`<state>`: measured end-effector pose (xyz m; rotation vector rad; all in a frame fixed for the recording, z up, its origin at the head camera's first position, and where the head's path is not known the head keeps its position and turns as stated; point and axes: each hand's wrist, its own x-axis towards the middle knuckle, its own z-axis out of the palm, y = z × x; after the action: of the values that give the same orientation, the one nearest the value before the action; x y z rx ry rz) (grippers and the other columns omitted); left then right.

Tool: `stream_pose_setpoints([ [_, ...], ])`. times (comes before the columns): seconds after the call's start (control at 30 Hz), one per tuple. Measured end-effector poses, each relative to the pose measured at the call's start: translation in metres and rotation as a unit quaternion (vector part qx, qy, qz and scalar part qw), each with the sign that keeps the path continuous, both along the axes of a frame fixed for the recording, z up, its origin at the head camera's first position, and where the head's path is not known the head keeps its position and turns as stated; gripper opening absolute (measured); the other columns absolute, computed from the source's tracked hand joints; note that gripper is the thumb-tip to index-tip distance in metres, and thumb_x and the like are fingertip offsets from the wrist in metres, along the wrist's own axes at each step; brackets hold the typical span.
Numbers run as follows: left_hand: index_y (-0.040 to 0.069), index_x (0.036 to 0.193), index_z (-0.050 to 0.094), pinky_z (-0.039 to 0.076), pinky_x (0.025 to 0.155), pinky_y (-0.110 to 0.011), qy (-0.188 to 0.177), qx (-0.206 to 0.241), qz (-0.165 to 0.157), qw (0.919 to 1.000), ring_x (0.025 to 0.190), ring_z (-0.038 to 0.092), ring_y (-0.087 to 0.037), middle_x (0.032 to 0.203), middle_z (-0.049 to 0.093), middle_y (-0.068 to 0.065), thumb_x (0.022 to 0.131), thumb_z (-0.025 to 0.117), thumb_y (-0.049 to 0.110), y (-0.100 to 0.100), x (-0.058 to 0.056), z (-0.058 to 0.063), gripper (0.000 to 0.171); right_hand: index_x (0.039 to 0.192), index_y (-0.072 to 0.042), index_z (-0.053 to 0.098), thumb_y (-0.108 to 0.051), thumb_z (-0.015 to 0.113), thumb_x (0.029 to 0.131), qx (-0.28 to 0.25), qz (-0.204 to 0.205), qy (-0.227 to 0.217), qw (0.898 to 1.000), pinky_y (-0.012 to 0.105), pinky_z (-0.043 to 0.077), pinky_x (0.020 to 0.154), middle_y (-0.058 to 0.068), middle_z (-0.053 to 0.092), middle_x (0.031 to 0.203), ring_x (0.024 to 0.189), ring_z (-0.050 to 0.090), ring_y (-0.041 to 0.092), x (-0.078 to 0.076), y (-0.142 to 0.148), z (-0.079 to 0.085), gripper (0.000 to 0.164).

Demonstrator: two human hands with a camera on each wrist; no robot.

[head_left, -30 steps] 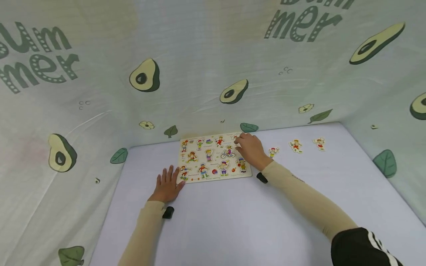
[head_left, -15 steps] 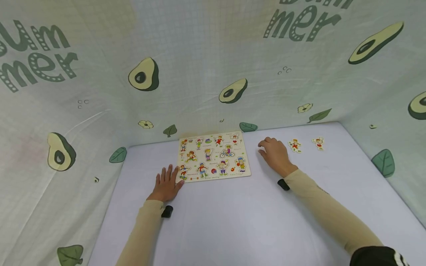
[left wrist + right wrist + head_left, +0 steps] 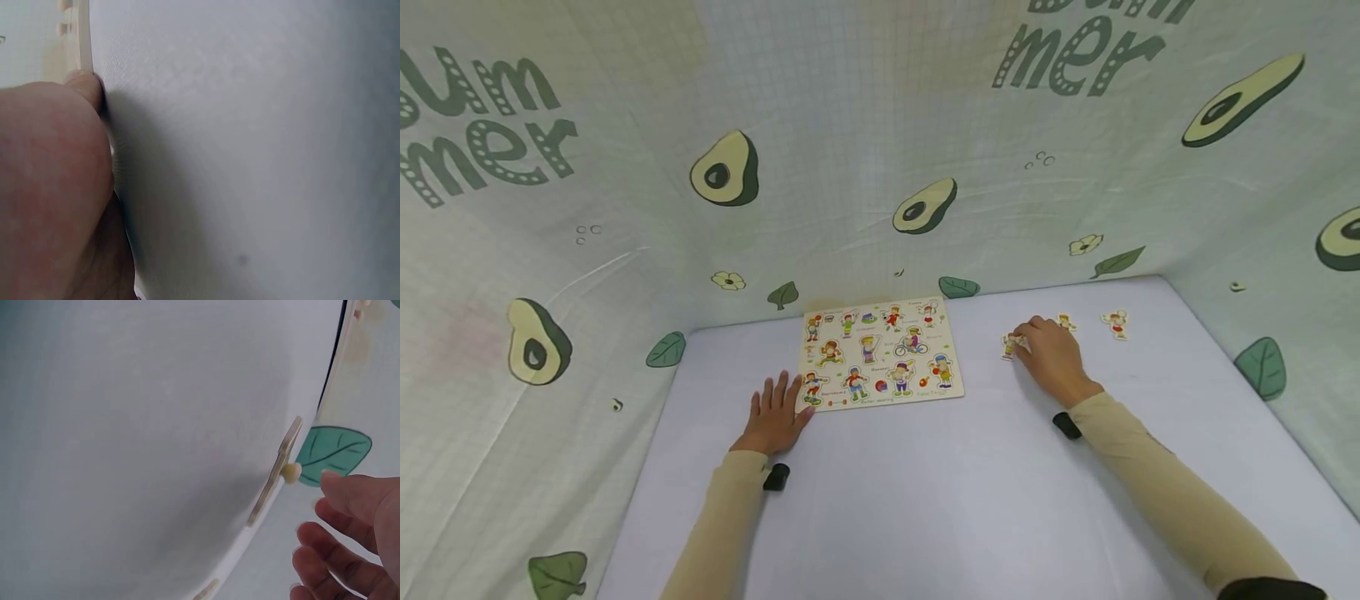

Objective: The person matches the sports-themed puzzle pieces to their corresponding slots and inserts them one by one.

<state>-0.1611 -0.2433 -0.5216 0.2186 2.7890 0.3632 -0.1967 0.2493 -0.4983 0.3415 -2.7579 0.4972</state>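
Observation:
My left hand (image 3: pixel 773 414) lies flat with fingers spread, its fingertips and thumb on the left edge and corner of a wooden peg puzzle board (image 3: pixel 880 408). Cartoon sports figures cover the board. In the left wrist view the thumb (image 3: pixel 84 84) touches the board's side. My right hand (image 3: pixel 1054 357) hovers over a loose figure piece (image 3: pixel 1008 347), partly covering it. In the right wrist view that piece (image 3: pixel 265 490) is edge-on with a small round knob (image 3: pixel 291 473). Thumb and loosely bent fingers stand just short of the knob, with a gap between.
Beyond the right hand lie two more loose figure pieces, one partly hidden (image 3: pixel 1066 322) and one in full view (image 3: pixel 1118 324). The white table (image 3: pixel 895 500) meets a cloth backdrop (image 3: pixel 820 242) printed with avocados and leaves right behind the board.
My right hand has left the board's upper right corner and moved right to the nearest loose piece, uncovering the board's corner figure. The left hand has stayed in place.

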Motion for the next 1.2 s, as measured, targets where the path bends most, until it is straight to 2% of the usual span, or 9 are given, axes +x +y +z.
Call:
stream_pose_setpoints([
  [0.2,0.000,0.168,0.016,0.000,0.127,-0.070,0.003,-0.004,0.001,1.0000,0.159,-0.003,-0.054,0.174,0.001,-0.029,0.113,0.044,0.037,-0.001,-0.001,-0.004,0.072,0.111,0.006,0.075,-0.002,0.082,0.088,0.016,-0.006,-0.021,1.000,0.058,0.056,0.079,0.024,0.071,0.102,0.093,0.069,0.044,0.001,0.008,-0.001,0.025],
  [0.4,0.002,0.168,0.016,-0.002,0.127,-0.068,0.002,-0.001,0.002,1.0000,0.160,-0.004,-0.053,0.175,0.001,-0.028,0.113,0.043,0.042,-0.001,-0.001,-0.003,0.073,0.113,0.007,0.074,-0.002,0.082,0.088,0.031,-0.003,-0.032,0.999,0.061,0.056,0.083,0.025,0.071,0.104,0.097,0.069,0.047,0.001,0.012,-0.003,0.028],
  [0.67,0.001,0.167,0.017,0.000,0.127,-0.069,0.011,-0.007,-0.001,0.9999,0.159,-0.003,-0.054,0.174,0.002,-0.029,0.113,0.043,0.040,-0.001,0.000,-0.004,0.072,0.112,0.006,0.075,-0.003,0.085,0.087,0.048,0.028,-0.050,0.997,0.054,0.059,0.078,0.021,0.073,0.102,0.092,0.071,0.042,-0.005,-0.001,-0.002,0.028],
  [0.77,0.000,0.167,0.018,0.000,0.127,-0.069,0.009,-0.006,0.000,0.9999,0.159,-0.002,-0.054,0.174,0.002,-0.030,0.113,0.044,0.039,-0.001,-0.001,-0.003,0.071,0.108,0.005,0.076,-0.005,0.086,0.086,0.054,0.032,-0.055,0.996,0.051,0.059,0.074,0.019,0.073,0.098,0.088,0.070,0.039,-0.009,-0.006,-0.003,0.026],
  [0.9,0.002,0.168,0.017,0.001,0.127,-0.069,0.010,-0.010,-0.003,0.9999,0.159,-0.002,-0.054,0.175,0.002,-0.028,0.113,0.043,0.041,-0.004,-0.004,-0.009,0.072,0.102,0.003,0.078,-0.008,0.087,0.086,0.057,0.032,-0.062,0.996,0.051,0.059,0.069,0.018,0.072,0.093,0.084,0.069,0.039,-0.013,-0.008,-0.003,0.021],
  [0.97,0.003,0.169,0.016,0.001,0.127,-0.069,0.011,-0.012,-0.004,0.9999,0.160,-0.003,-0.053,0.175,0.001,-0.028,0.113,0.043,0.043,-0.005,-0.005,-0.012,0.074,0.099,0.002,0.078,-0.005,0.085,0.087,0.054,0.030,-0.070,0.996,0.052,0.058,0.068,0.018,0.072,0.091,0.083,0.069,0.039,-0.016,-0.009,-0.002,0.016],
  [1.07,0.002,0.168,0.016,0.000,0.127,-0.069,0.009,-0.014,-0.003,0.9999,0.160,-0.003,-0.053,0.175,0.001,-0.028,0.113,0.042,0.042,-0.005,-0.005,-0.010,0.073,0.095,0.002,0.077,0.002,0.081,0.088,0.045,0.028,-0.079,0.995,0.052,0.057,0.067,0.018,0.071,0.088,0.081,0.068,0.039,-0.020,-0.009,-0.002,0.007],
  [1.2,0.002,0.168,0.016,-0.001,0.127,-0.069,0.004,-0.009,0.004,0.9999,0.159,-0.004,-0.053,0.175,0.000,-0.028,0.113,0.043,0.041,-0.004,-0.005,-0.009,0.073,0.093,0.002,0.075,0.008,0.074,0.090,0.051,0.026,-0.091,0.994,0.051,0.057,0.066,0.018,0.071,0.086,0.081,0.068,0.039,-0.024,-0.010,-0.004,0.007],
])
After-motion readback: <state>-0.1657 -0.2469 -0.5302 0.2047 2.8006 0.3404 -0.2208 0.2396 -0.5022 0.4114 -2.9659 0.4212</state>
